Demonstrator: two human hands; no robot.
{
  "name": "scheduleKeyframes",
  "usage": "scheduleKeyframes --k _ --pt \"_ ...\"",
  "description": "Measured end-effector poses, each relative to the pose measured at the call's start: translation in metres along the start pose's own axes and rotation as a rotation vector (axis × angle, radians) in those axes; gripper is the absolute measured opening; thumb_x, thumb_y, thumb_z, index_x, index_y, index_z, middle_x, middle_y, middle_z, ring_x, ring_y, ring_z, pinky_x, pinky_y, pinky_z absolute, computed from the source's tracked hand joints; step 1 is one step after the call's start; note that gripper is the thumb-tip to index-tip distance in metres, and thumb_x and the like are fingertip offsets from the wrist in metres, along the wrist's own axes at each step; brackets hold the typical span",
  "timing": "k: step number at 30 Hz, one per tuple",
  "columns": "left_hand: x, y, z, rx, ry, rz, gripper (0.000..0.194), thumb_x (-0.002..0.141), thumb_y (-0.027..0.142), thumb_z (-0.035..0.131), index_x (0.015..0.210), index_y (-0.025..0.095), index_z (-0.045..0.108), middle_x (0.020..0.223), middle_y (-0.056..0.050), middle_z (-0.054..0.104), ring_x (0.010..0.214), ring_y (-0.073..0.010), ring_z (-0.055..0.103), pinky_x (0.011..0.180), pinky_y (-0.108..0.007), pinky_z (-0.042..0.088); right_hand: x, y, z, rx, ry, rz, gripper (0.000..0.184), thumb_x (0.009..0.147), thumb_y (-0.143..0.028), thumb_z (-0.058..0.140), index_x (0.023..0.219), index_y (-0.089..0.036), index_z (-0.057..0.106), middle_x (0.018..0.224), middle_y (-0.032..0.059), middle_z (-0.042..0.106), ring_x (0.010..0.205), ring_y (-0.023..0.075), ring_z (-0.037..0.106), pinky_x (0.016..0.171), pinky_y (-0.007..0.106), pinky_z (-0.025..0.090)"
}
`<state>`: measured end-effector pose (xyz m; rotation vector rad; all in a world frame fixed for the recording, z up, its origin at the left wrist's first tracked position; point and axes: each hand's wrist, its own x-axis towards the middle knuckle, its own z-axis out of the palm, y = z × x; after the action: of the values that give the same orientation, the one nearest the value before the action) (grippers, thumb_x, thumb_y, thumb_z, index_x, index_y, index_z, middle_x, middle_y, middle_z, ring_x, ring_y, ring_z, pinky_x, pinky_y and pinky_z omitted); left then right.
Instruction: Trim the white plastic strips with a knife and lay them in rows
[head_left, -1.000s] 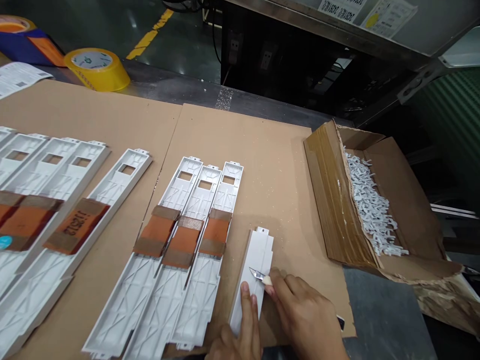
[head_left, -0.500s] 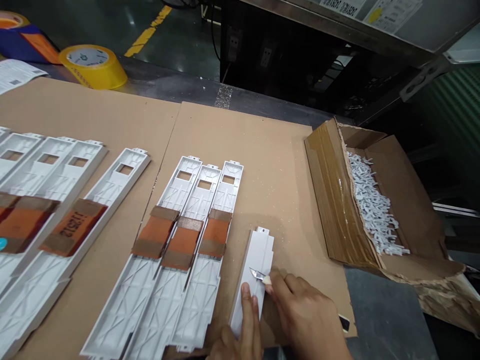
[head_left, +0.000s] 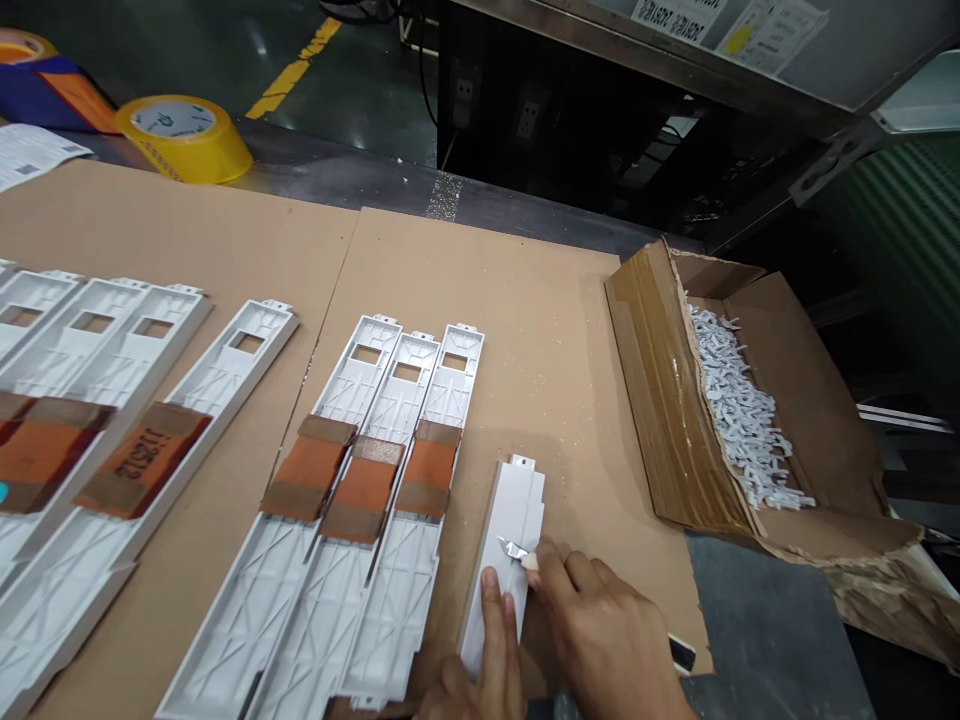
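A white plastic panel lies flat side up on the cardboard near the front. Two outstretched fingers of my left hand press on its lower part; the other fingers are partly cut off by the frame edge. My right hand is closed round a craft knife with a pale handle end, its blade resting on or just over the panel's face. To the left, three white ribbed panels lie side by side, each with an orange-brown taped pad across it.
More white panels with taped pads lie at the left. An open cardboard box with many small white plastic pieces stands right. A yellow tape roll and a blue-orange tape dispenser sit at the back left. Cardboard sheets cover the table.
The knife blade has tilted slightly on the panel. Both hands stay in nearly the same place; the view shifts a little.
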<state>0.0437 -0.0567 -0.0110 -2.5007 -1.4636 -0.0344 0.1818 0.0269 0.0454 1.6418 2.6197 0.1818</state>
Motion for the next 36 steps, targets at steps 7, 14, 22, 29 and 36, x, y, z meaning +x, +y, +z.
scheduleKeyframes --k 7,14,22,29,36 --pt "0.009 -0.007 -0.008 -0.034 0.005 0.010 0.047 0.068 0.044 0.064 0.108 0.017 0.063 0.115 -0.012 0.061 0.037 -0.0061 0.038 0.047 -0.032 0.047 -0.003 -0.002 0.002 -0.018 -0.019 0.004 0.034 0.096 -0.020 0.022 0.089 -0.017 0.055 0.059 0.0020 0.058 0.048 0.0156 0.057 0.045 0.028 0.029" --pt "0.006 -0.005 -0.007 -0.038 -0.020 0.000 0.051 0.069 0.042 0.064 0.113 0.017 0.060 0.121 -0.019 0.055 0.037 -0.0055 0.038 0.040 -0.028 0.040 0.009 0.011 -0.005 -0.009 -0.170 -0.078 0.002 0.080 -0.020 0.056 0.082 -0.020 0.055 0.062 0.0010 0.059 0.052 0.0186 0.058 0.044 0.028 0.028" --pt "0.006 -0.003 -0.005 -0.054 -0.008 -0.012 0.048 0.068 0.037 0.066 0.111 0.016 0.062 0.118 -0.018 0.057 0.037 -0.0052 0.038 0.039 -0.026 0.040 0.032 0.026 -0.014 -0.036 -0.172 -0.223 0.007 0.076 -0.014 0.058 0.075 -0.020 0.055 0.066 0.0027 0.060 0.055 0.0191 0.055 0.047 0.029 0.026" --pt "0.004 0.001 -0.007 -0.047 -0.046 -0.028 0.051 0.067 0.033 0.066 0.115 0.016 0.060 0.126 -0.021 0.051 0.039 -0.0044 0.040 0.039 -0.025 0.039 0.042 0.046 -0.022 0.050 -0.065 -0.276 0.015 0.088 -0.023 0.048 0.075 -0.020 0.056 0.063 0.0009 0.056 0.055 0.0156 0.049 0.051 0.029 0.026" --pt "0.011 -0.005 -0.012 -0.061 -0.005 -0.022 0.046 0.066 0.033 0.066 0.109 0.016 0.063 0.116 -0.016 0.060 0.037 -0.0055 0.039 0.035 -0.024 0.036 0.026 0.050 -0.018 0.266 -0.094 -0.049 0.031 0.096 -0.031 0.030 0.096 -0.020 0.059 0.070 0.0011 0.061 0.061 0.0150 0.057 0.054 0.026 0.036"
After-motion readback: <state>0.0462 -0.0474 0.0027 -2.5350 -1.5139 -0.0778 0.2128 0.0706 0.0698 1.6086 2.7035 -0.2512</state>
